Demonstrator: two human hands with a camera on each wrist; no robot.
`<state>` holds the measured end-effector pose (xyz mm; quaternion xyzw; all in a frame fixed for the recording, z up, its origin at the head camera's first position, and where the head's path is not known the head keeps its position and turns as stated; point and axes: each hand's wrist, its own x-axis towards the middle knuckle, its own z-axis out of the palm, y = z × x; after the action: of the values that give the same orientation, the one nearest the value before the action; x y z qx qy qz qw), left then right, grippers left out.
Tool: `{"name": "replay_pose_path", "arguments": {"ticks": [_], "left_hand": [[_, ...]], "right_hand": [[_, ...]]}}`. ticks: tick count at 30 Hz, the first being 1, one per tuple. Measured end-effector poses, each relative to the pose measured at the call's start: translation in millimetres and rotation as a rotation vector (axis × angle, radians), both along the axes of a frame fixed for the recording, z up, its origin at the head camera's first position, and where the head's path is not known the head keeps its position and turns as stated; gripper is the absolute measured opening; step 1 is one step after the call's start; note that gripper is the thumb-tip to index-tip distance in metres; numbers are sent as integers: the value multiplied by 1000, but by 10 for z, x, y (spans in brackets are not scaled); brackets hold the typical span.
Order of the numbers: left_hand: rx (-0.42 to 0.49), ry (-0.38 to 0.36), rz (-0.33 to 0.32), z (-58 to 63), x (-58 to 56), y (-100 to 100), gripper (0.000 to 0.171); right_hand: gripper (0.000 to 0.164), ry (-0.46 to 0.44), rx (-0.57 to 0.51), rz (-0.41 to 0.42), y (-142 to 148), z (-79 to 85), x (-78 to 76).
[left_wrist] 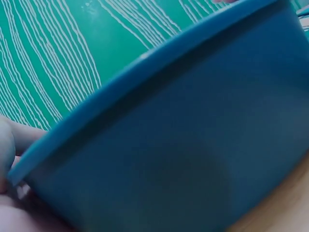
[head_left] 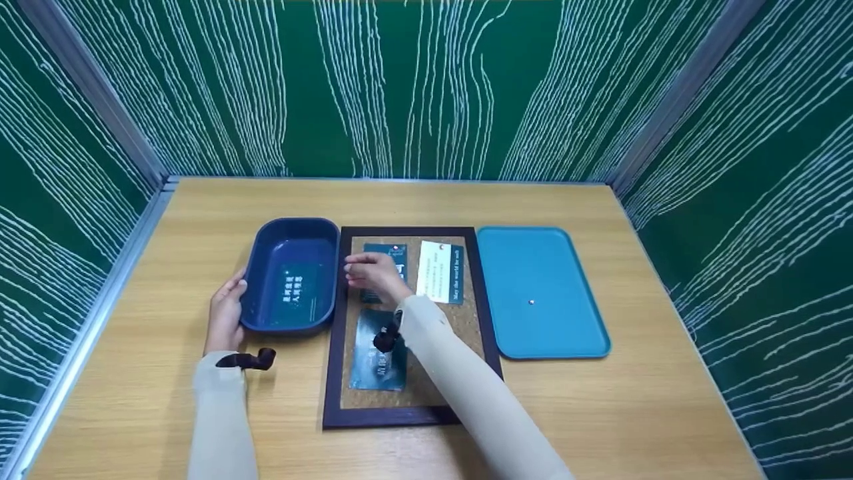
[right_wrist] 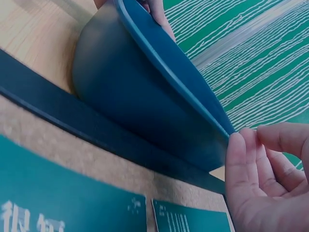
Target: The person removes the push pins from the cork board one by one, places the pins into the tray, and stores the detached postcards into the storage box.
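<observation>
My left hand [head_left: 226, 313] grips the left rim of a dark blue plastic basin [head_left: 248, 287], thumb over the edge. One green card [head_left: 296, 293] with white writing lies inside. My right hand [head_left: 376, 275] hovers over the left side of a framed cork board [head_left: 426, 393], fingertips right by the basin's right rim. In the right wrist view, the right thumb and fingers [right_wrist: 236, 154] are bent loosely toward each other, with nothing showing between them. Beneath that hand is a green card [head_left: 373, 297], partly covered.
A white-and-green card [head_left: 440, 273] is at the board's upper right; another green card [head_left: 378, 357] lies lower left, partly behind the right wrist strap. Right of the board is a teal tray [head_left: 546, 267] with a small shiny pin [head_left: 531, 302]. Green patterned walls [head_left: 426, 93] enclose the table [head_left: 280, 413].
</observation>
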<state>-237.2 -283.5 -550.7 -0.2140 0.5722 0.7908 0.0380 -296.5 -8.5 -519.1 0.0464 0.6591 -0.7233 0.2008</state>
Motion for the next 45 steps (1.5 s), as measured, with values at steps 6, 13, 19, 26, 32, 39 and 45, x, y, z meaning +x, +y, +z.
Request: {"name": "replay_pose_path", "arguments": {"ticks": [6,13,19,26,32,39,45], "left_hand": [[-161,-18,-23,50,-11,22,48],[-481,-43,-114,194,12,73,51],[-813,105,-112,360,52,227,52],[-992,334,-134,481,111,537,47],[-1074,466,-185,533,200,842,44],[-1123,530,-302,572,290,1183,48],[-1153,573,-380,524,382,1428,48]], "right_hand": [[28,7,8,39,138,-34,-12],[34,36,17,81,266,-38,-22],[29,80,79,113,378,-43,-5],[27,78,149,132,556,-78,0],[22,59,176,143,723,-114,8],[25,19,189,167,887,-145,45],[20,-6,227,185,977,-173,72]]}}
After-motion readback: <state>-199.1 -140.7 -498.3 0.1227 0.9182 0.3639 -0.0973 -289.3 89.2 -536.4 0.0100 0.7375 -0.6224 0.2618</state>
